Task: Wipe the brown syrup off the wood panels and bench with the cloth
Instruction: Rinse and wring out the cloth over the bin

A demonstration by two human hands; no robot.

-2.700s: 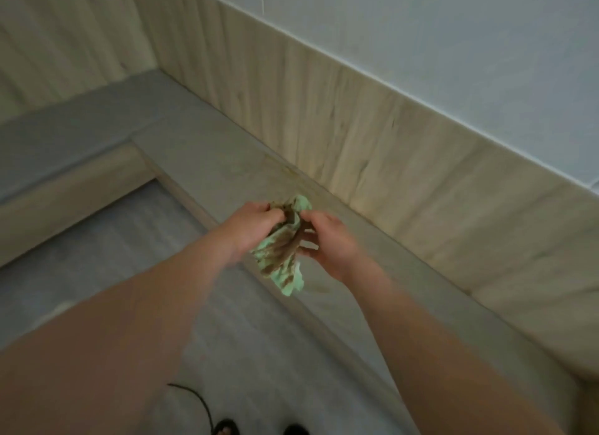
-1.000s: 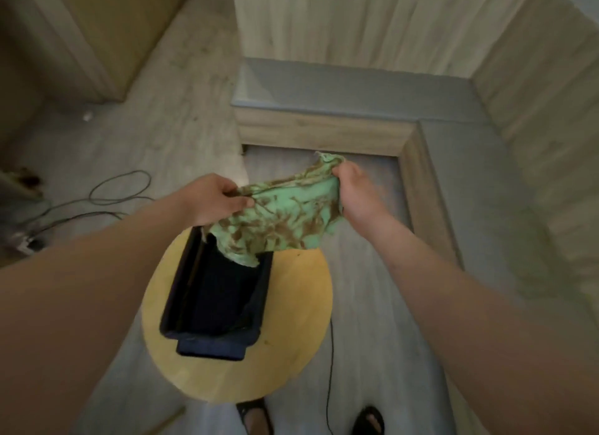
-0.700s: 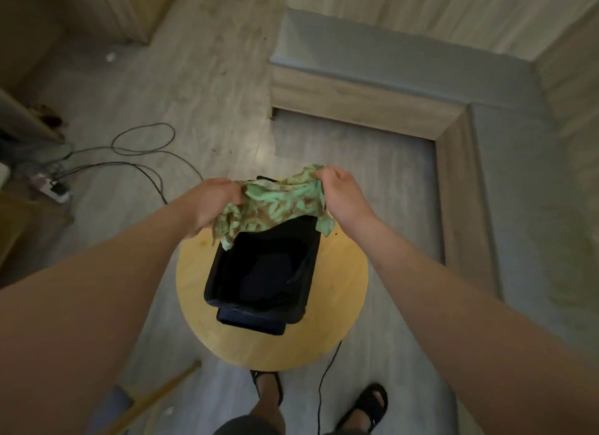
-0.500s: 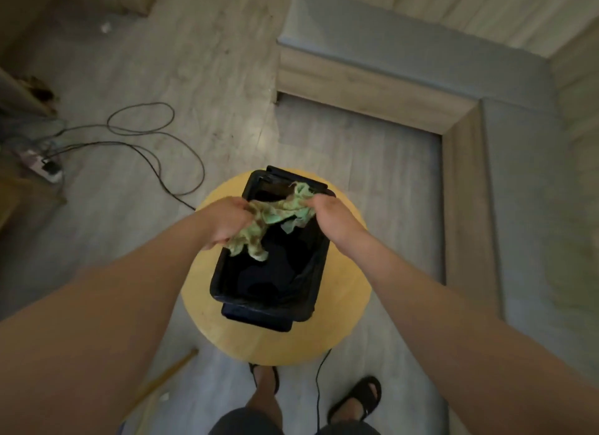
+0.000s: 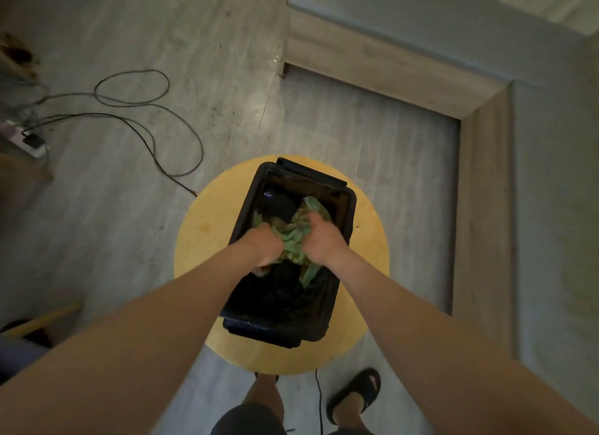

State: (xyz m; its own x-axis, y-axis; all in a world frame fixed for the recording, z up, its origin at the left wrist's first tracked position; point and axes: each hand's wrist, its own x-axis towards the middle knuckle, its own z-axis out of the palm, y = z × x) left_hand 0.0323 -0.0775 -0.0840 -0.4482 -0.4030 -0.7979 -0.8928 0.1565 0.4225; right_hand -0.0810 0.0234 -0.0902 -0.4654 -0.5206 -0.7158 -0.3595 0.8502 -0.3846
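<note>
Thin black cable (image 5: pixel 146 123) is looped on the grey plank floor (image 5: pixel 97 224), upper left. Centre: a black rectangular bin (image 5: pixel 269 331) is carried on a round yellow table (image 5: pixel 204 227). Inside the bin, the crumpled green, brown-stained cloth (image 5: pixel 291 240) is gripped by left hand (image 5: pixel 264 246) and right hand (image 5: pixel 322 240), fists curled tight. Grey-topped, wood-edged bench (image 5: pixel 557 224) at right.

The left forearm (image 5: pixel 181 308) and right forearm (image 5: pixel 405 308) are bare, as are the left hand (image 5: pixel 264 248) and right hand (image 5: pixel 324 241). Dark shorts (image 5: pixel 249 418) cover the thighs. The right foot wears a black open-toed slide sandal (image 5: pixel 355 394) with a wide strap; the left foot is mostly hidden.
</note>
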